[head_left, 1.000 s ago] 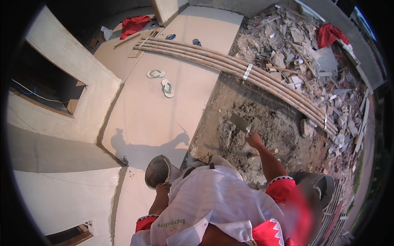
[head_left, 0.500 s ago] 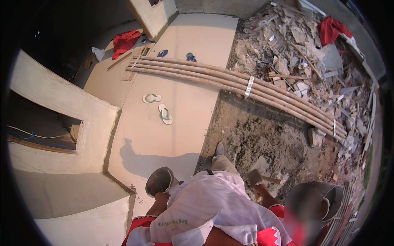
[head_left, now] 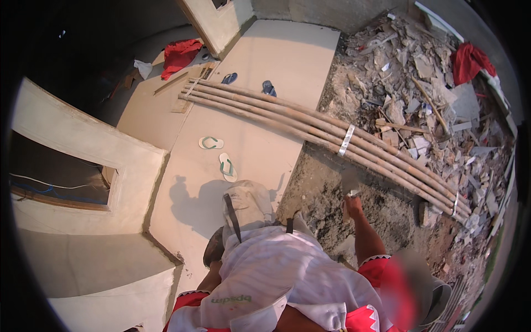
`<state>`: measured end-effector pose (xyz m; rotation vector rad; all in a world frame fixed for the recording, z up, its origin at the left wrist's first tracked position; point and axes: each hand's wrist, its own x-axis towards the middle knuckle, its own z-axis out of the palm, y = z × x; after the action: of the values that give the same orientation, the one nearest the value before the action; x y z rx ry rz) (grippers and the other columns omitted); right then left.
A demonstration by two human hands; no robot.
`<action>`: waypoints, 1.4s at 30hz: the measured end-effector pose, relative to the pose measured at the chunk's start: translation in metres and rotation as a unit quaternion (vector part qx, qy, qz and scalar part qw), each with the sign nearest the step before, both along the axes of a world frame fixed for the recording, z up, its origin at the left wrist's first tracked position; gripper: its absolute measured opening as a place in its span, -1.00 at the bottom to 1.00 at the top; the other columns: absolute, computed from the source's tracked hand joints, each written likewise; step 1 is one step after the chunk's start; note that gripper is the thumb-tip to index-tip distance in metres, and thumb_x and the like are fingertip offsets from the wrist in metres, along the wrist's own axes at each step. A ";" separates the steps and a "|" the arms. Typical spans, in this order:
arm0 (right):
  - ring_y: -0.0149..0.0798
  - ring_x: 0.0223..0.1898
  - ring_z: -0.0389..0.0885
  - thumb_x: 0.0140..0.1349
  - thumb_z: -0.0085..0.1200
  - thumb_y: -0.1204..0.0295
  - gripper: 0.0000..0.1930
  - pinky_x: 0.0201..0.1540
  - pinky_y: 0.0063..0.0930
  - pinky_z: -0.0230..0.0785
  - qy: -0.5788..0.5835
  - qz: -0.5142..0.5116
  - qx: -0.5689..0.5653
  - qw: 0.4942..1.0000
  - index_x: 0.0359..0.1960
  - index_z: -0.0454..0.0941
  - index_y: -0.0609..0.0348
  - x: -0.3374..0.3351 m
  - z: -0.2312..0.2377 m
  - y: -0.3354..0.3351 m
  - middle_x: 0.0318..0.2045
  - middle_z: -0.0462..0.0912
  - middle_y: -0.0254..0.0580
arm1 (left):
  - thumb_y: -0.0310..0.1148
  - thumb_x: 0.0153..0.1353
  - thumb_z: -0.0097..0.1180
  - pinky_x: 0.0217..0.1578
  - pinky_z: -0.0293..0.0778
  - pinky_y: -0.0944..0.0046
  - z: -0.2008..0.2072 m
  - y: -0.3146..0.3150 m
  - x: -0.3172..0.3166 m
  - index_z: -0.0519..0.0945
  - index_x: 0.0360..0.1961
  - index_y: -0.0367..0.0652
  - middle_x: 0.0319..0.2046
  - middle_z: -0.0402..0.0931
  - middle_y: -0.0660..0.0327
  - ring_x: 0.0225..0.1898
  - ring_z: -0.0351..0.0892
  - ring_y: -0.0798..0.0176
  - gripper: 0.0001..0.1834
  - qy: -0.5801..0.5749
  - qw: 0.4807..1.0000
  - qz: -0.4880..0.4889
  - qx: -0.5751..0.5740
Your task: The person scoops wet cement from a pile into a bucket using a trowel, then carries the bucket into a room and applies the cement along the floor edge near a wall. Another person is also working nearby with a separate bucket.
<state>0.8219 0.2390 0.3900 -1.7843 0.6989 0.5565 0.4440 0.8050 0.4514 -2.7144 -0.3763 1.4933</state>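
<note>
My right hand [head_left: 352,207] is stretched forward over the rough dirt, its fingers closed around a trowel. The trowel's blade [head_left: 349,180] is smeared by motion and points away from me, toward the bamboo poles. My left hand [head_left: 213,269] is low at my left side against a dark bucket [head_left: 212,250]. My shirt and raised leg cover part of the bucket, and the fingers are mostly hidden. Below the right arm, a grey rounded container [head_left: 440,301] is partly covered by a blurred patch.
A strapped bundle of bamboo poles [head_left: 315,126] lies across floor and dirt. Rubble [head_left: 420,99] is heaped at the far right. White flip-flops [head_left: 227,167] and dark sandals [head_left: 269,88] lie on the smooth floor [head_left: 260,130]. A wall with an opening [head_left: 133,166] stands left.
My right hand has swung forward and up with the trowel, away from my body. My left leg has come up in front of the bucket. The bucket is now more hidden.
</note>
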 end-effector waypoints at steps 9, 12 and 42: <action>-0.12 -0.53 0.62 0.14 0.17 0.29 -0.68 -0.46 -0.20 0.42 0.021 0.034 0.118 0.992 -0.28 0.55 0.39 0.106 -0.009 0.089 -0.53 0.60 -0.07 | -0.02 0.19 -0.05 -0.20 0.58 0.02 -0.078 0.020 0.063 0.71 -0.21 0.04 -0.23 0.70 0.11 -0.16 0.70 0.04 -0.62 -0.076 0.996 0.036 -0.022; -0.15 -0.54 0.61 0.14 0.19 0.29 -0.70 -0.48 -0.22 0.41 0.070 0.071 0.061 0.993 -0.29 0.56 0.35 0.136 -0.022 0.105 -0.51 0.60 -0.08 | 0.00 0.18 -0.05 -0.21 0.58 0.02 -0.077 0.033 0.098 0.71 -0.20 0.07 -0.26 0.70 0.11 -0.19 0.70 0.03 -0.60 -0.070 0.995 0.067 -0.009; -0.14 -0.50 0.70 0.17 0.14 0.25 -0.67 -0.36 -0.23 0.54 -0.055 0.525 -0.152 0.836 -0.39 0.63 0.37 0.673 0.116 0.449 -0.56 0.67 -0.01 | -0.07 0.23 0.18 -0.22 0.53 0.18 0.082 0.309 0.550 0.64 -0.07 -0.01 -0.20 0.65 0.26 -0.20 0.66 0.26 -0.66 -0.142 0.751 0.642 -0.057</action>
<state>1.4950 0.6883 0.5062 -2.4123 -0.3921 1.0836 0.9937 1.1137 0.5335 -2.6928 -2.6074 1.0430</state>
